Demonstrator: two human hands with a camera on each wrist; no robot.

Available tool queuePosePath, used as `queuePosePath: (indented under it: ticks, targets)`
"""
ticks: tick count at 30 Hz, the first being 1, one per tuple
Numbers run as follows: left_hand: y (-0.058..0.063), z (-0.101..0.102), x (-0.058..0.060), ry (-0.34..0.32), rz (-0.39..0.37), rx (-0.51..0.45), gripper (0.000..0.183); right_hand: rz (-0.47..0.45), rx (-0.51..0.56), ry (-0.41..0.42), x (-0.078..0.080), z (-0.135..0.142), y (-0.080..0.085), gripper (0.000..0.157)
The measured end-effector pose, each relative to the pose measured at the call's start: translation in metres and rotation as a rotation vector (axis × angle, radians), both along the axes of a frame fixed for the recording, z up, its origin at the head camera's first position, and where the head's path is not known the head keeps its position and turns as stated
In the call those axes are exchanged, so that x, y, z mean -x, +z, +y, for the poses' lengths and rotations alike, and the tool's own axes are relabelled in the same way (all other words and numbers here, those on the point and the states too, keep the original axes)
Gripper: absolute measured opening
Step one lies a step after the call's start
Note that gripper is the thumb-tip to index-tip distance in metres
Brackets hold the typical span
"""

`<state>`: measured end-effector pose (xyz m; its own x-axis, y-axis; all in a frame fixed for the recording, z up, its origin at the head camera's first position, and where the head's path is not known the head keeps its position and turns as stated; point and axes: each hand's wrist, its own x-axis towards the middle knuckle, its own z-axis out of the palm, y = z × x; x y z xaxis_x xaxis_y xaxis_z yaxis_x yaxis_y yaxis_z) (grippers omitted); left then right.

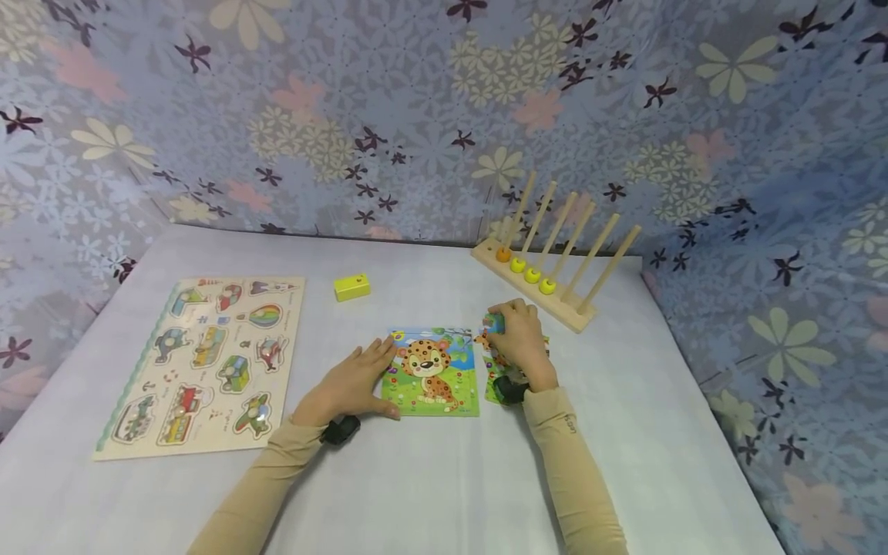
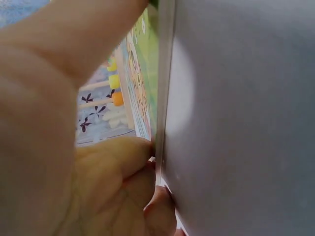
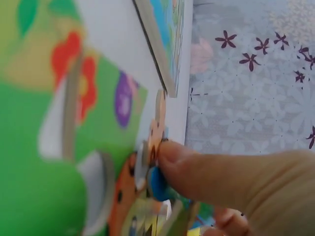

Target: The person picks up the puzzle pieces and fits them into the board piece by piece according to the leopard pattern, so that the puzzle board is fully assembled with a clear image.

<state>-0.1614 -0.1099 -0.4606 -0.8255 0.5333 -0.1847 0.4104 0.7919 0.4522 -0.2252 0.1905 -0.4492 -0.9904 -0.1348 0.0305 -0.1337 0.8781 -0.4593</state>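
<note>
Right hand (image 1: 522, 339): positioned over a group of loose puzzle pieces (image 1: 493, 378) on the white table (image 1: 430, 486). Thumb and fingers are bent and appear to pinch one blue-and-green piece (image 1: 495, 322) at the far end of the group; the fingers cover part of it, so the long axis of that piece cannot be told. The right wrist view shows the thumb (image 3: 179, 160) pressed to the pieces, with orange spotted and green parts close by.

Left hand (image 1: 355, 383): grips nothing. Its fingers reach along the left edge of the leopard board (image 1: 433, 401) and touch it; the thumb lies by the near left corner.

Governing relation: the leopard board lies directly to the left of the right hand's pinch — a narrow strip of bare table parts the two. The pinched piece is level with the far right corner of the board. The board is nearly square and flat, its right edge facing the pieces; the group itself runs lengthwise away from the person, roughly alongside that edge. The right hand is the nearer to the pieces, the left hand the nearer to the board.

Surroundings: a wooden peg rack (image 1: 575, 317) stands beyond the right hand; a yellow block (image 1: 352, 287) lies beyond the left.
</note>
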Motion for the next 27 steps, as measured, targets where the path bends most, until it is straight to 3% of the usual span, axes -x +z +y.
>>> queuePosePath:
  ticks: [6,9,13,16,20,24,27]
  targets:
    - [0.006,-0.005,-0.001,-0.001,-0.025,-0.023,0.114,0.099,0.063,-0.011,0.001,-0.006,-0.002,0.028]
    - [0.008,-0.005,0.000,-0.014,-0.035,-0.028,0.113,0.114,0.162,-0.026,0.000,-0.009,-0.002,0.025]
    - [0.007,-0.007,0.003,-0.026,-0.040,-0.022,0.113,0.037,0.374,-0.011,-0.005,-0.019,0.005,0.028]
    - [0.005,-0.008,0.004,-0.029,-0.036,-0.024,0.114,-0.062,0.454,0.047,-0.009,-0.032,0.006,0.027]
    - [0.004,-0.007,0.005,-0.034,-0.036,-0.039,0.114,-0.107,0.344,0.103,-0.011,-0.043,-0.003,0.026]
    - [0.003,-0.006,0.005,-0.036,-0.051,-0.039,0.113,-0.085,0.205,0.094,-0.012,-0.045,-0.010,0.033]
    - [0.003,-0.006,0.005,-0.034,-0.051,-0.030,0.112,-0.087,0.174,0.084,-0.012,-0.046,-0.012,0.042]
